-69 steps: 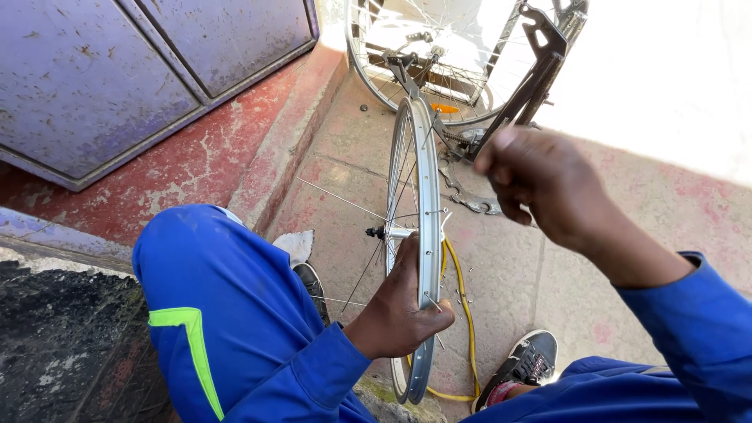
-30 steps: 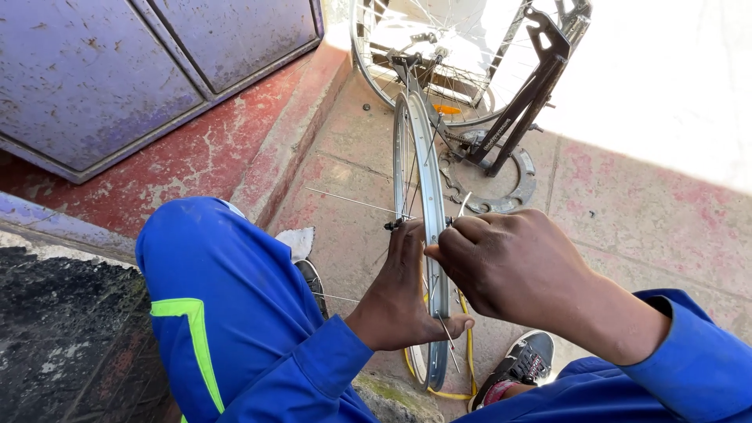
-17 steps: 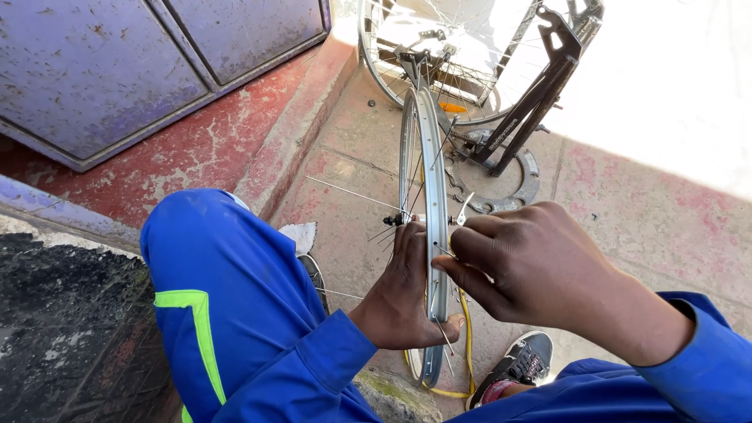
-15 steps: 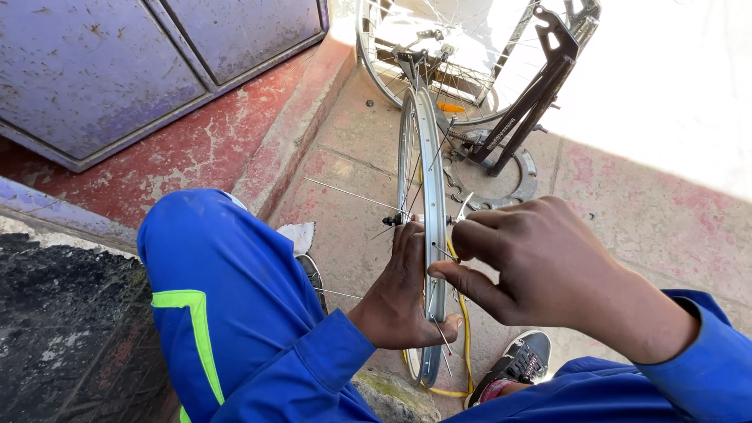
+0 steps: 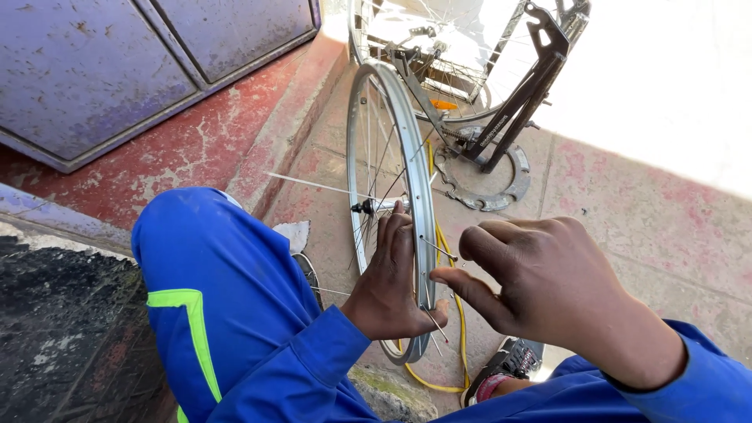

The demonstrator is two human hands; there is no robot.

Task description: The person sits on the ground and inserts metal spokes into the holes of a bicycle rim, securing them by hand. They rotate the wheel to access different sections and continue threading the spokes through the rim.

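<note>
Down by the knee, left hand [image 5: 389,286] grips rim [image 5: 413,164] firm, right hand [image 5: 548,290] fingers half-curled, empty, nr a spoke [image 5: 433,323] — best kept steady w/ rim upright.

Background's pretty cluttered here: a purple metal door [image 5: 117,70] with chipped paint sits top left, above a worn red-painted step [image 5: 196,149]. Up top there's a black bike frame part [image 5: 521,86] standing on the pinkish concrete floor [image 5: 642,211], right by a toothed chainring [image 5: 489,176] lying flat. A yellow cable [image 5: 454,313] loops on the ground, near a black sneaker [image 5: 509,364].
</note>
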